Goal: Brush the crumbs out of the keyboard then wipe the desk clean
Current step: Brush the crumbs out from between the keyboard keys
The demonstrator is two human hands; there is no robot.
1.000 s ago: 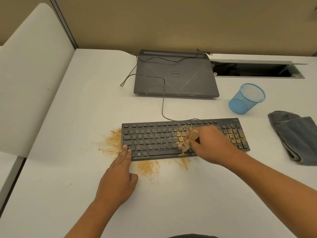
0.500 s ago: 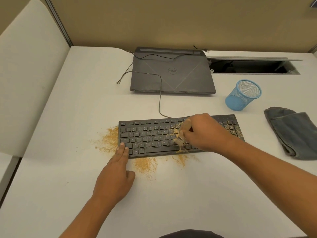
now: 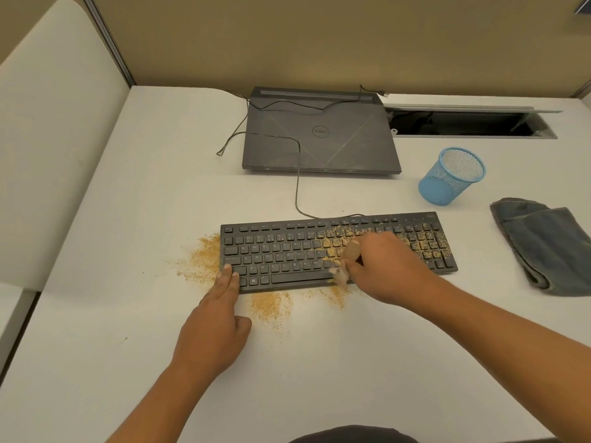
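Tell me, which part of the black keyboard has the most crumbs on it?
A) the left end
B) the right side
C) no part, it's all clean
B: the tan crumbs are thick over the right-side keys of the black keyboard, while its left keys look clean.

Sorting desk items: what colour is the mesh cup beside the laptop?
The mesh cup is light blue, seen in the head view.
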